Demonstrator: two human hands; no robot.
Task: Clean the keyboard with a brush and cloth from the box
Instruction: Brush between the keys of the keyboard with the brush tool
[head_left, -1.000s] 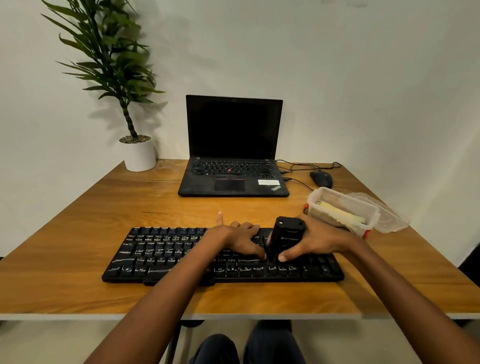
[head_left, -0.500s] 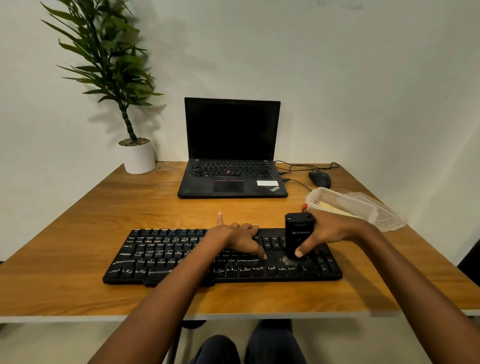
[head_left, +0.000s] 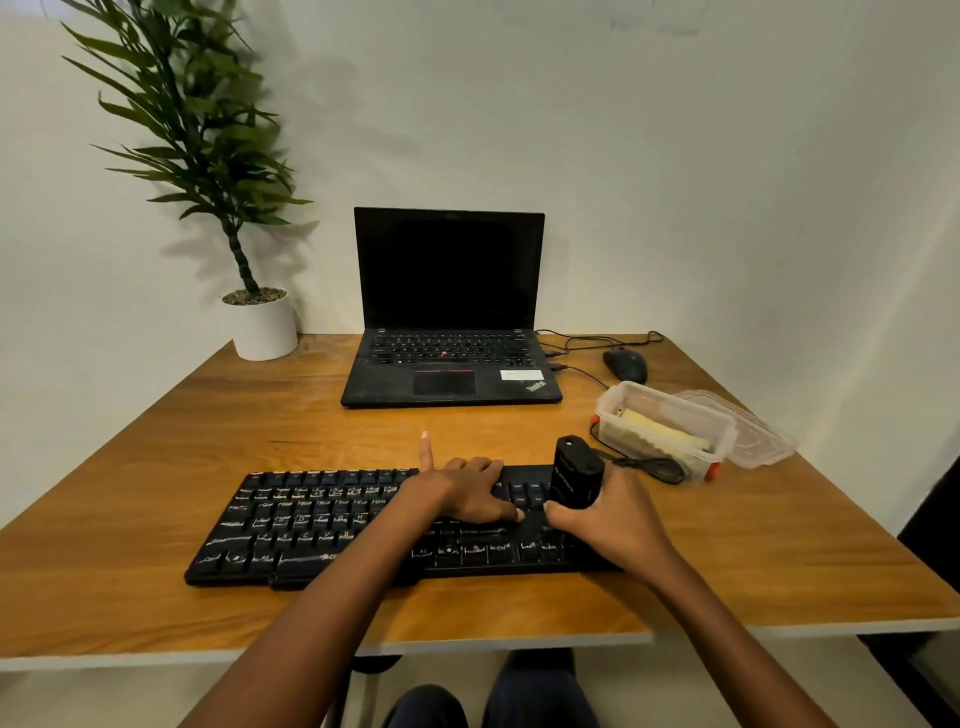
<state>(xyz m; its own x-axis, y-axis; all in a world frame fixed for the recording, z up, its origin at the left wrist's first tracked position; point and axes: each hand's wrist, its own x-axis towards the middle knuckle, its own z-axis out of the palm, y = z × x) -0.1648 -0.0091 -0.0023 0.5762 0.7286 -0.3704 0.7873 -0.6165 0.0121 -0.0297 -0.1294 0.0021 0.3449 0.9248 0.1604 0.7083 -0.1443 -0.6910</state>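
A black keyboard (head_left: 311, 525) lies across the near part of the wooden table (head_left: 156, 467), dusty on its keys. My left hand (head_left: 467, 493) rests on its middle keys with fingers curled down and the index finger pointing away. My right hand (head_left: 618, 519) grips a black brush (head_left: 574, 473) standing upright on the keyboard's right section. To the right stands the clear plastic box (head_left: 660, 426) with a yellowish cloth (head_left: 657, 431) inside.
The box's lid (head_left: 753, 436) lies beside it at the right. A black cable (head_left: 649, 465) coils in front of the box. An open black laptop (head_left: 447, 312), a mouse (head_left: 626, 364) and a potted plant (head_left: 249, 312) stand at the back.
My right hand has slid the brush right and then back left across the keyboard's right section. My left hand has stayed on the middle keys.
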